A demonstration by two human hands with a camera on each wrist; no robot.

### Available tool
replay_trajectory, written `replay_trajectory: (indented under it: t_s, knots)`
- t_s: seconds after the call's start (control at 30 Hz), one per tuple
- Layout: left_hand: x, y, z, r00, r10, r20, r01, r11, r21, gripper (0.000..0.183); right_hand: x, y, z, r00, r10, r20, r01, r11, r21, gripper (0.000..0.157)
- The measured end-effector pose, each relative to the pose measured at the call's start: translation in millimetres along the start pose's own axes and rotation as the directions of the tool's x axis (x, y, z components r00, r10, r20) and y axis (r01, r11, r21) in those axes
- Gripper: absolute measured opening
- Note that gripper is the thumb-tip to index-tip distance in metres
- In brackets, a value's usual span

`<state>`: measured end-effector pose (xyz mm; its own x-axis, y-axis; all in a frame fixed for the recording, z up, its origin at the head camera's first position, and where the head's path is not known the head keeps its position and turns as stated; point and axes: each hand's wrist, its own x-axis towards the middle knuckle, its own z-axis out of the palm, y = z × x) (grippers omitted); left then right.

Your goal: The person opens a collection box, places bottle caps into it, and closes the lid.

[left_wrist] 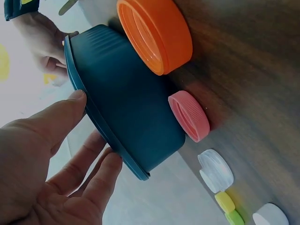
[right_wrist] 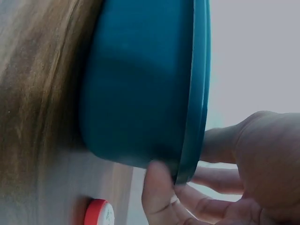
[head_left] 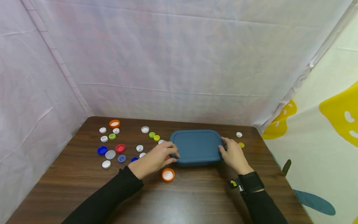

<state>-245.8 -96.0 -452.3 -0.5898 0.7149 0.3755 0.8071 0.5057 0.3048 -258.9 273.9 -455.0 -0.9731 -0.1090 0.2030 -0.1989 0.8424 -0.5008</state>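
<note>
A blue plastic food container (left_wrist: 126, 98) stands upright on the table with its rounded-corner lid (head_left: 195, 144) on top. My left hand (head_left: 158, 155) holds the lid's rim at the left front corner, thumb and fingertips on the edge. At the right edge, my right hand (head_left: 234, 155) grips the rim, with one fingertip against the container's side below it in the right wrist view. An orange bottle cap (head_left: 168, 175) lies in front of the container. Close to its left side is a pinkish-red cap (left_wrist: 190, 116), mostly hidden by my left hand in the head view.
Several loose caps lie left of the container, among them a red cap (head_left: 120, 148), a blue cap (head_left: 102, 150) and an orange cap (head_left: 114, 124). A white cap (head_left: 239, 134) and a yellow cap (head_left: 241, 145) lie to the right. White cloth (head_left: 173, 62) hangs behind the brown table (head_left: 179, 205).
</note>
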Motion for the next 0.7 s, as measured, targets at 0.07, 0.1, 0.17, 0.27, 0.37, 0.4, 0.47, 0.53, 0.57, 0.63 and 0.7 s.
replay_trajectory:
  t_s: [0.07, 0.1, 0.17, 0.27, 0.37, 0.4, 0.47, 0.53, 0.57, 0.63, 0.7]
  knots:
    - [-3.0, 0.0, -0.1, 1.000, 0.006, -0.016, -0.006, 1.000, 0.002, 0.016, -2.4, 1.3, -1.2, 1.000, -0.004, 0.003, 0.004, 1.000, 0.017, 0.049]
    - [-4.5, 0.3, -0.3, 1.000, 0.008, -0.024, -0.008, 1.000, 0.003, 0.015, -3.9, 1.3, -1.9, 1.000, -0.006, 0.004, 0.006, 1.000, 0.023, 0.048]
    - [-7.4, 0.6, -0.3, 0.999, 0.012, -0.039, -0.012, 1.000, 0.000, 0.014, -7.2, 1.0, -3.3, 1.000, -0.005, 0.014, 0.005, 0.999, 0.044, 0.047]
    - [-11.8, 1.3, -1.0, 0.998, 0.014, -0.053, -0.015, 1.000, -0.013, 0.012, -12.8, -1.6, -5.2, 1.000, 0.002, 0.028, -0.004, 0.997, 0.077, 0.047]
    - [-16.5, 2.6, -2.3, 0.999, 0.008, -0.047, -0.009, 0.999, -0.032, 0.011, -18.3, -4.3, -6.3, 0.999, 0.013, 0.042, -0.018, 0.994, 0.111, 0.047]
    - [-18.2, 3.0, -2.7, 0.999, 0.007, -0.044, -0.009, 0.999, -0.031, 0.010, -19.9, -5.1, -6.5, 0.999, 0.016, 0.048, -0.021, 0.993, 0.120, 0.047]
    - [-21.8, 4.1, -4.0, 0.999, -0.002, -0.034, 0.001, 0.999, -0.042, 0.010, -22.7, -6.5, -6.2, 0.998, 0.024, 0.061, -0.032, 0.990, 0.135, 0.048]
    - [-25.6, 5.3, -5.4, 1.000, -0.011, -0.028, 0.009, 0.999, -0.049, 0.010, -25.4, -8.5, -5.7, 0.997, 0.035, 0.072, -0.045, 0.989, 0.143, 0.048]
    - [-27.5, 5.8, -6.1, 1.000, -0.008, -0.028, 0.007, 0.999, -0.049, 0.010, -26.8, -9.6, -5.4, 0.996, 0.040, 0.077, -0.051, 0.988, 0.146, 0.048]
    - [-31.5, 6.7, -7.8, 1.000, -0.015, -0.021, 0.014, 0.997, -0.070, 0.010, -29.8, -11.8, -4.4, 0.995, 0.050, 0.084, -0.062, 0.987, 0.151, 0.049]
    - [-35.7, 7.6, -9.6, 1.000, -0.019, -0.012, 0.018, 0.997, -0.081, 0.010, -33.2, -14.2, -3.6, 0.995, 0.056, 0.085, -0.069, 0.986, 0.153, 0.048]
